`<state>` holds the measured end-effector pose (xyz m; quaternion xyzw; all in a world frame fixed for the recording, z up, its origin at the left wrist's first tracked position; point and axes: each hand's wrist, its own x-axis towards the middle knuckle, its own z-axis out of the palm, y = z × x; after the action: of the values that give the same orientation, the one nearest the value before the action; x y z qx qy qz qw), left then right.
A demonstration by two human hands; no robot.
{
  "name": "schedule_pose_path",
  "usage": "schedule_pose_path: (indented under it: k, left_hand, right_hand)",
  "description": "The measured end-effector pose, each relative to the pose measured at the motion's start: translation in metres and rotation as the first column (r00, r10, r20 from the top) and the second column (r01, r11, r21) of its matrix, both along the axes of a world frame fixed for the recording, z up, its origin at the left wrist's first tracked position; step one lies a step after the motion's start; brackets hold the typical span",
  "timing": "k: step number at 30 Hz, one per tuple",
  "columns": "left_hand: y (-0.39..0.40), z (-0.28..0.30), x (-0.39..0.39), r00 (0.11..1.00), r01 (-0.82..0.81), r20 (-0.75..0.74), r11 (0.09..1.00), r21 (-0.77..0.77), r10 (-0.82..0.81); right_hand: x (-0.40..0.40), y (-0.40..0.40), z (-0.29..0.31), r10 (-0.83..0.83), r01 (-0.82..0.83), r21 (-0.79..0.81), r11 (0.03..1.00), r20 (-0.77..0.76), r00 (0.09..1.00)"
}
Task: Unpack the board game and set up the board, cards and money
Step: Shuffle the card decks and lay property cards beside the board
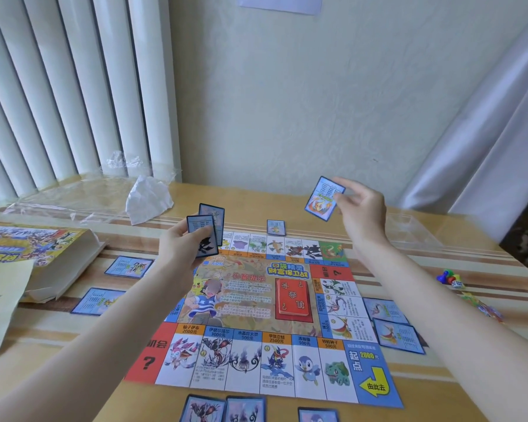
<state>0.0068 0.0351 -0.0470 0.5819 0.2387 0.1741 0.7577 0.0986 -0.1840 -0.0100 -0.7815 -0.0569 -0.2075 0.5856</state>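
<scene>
2 hands hold cards — right hand (358, 208) pinches 1 card (323, 198) above board (256, 303).

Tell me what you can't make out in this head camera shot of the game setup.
- Cards in the left hand: how many is unclear, since they overlap and the fingers cover them.
- Three cards below the board: cut off by the bottom edge.
- Card pinched by the right hand: its print is too small to read.
- Pawns and die: too small and blurred to count.

Home room, white radiator (73, 86), curtain (485, 132), wooden table (409, 385), papered wall (317, 102)
</scene>
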Motion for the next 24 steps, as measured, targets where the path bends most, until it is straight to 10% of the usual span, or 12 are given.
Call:
schedule_pose_path:
  k: [12,24]
  left_hand:
    - [0.006,0.001,-0.007,1.000,-0.012,0.002,1.000,0.009,0.012]
    - [0.036,0.004,-0.066,0.998,-0.063,-0.001,0.996,0.064,0.063]
  right_hand:
    - [-0.004,-0.001,0.004,0.064,-0.060,0.048,0.997,-0.091,0.994]
    - [-0.076,0.027,-0.015,0.435,-0.530,-0.114,0.840,-0.441,0.785]
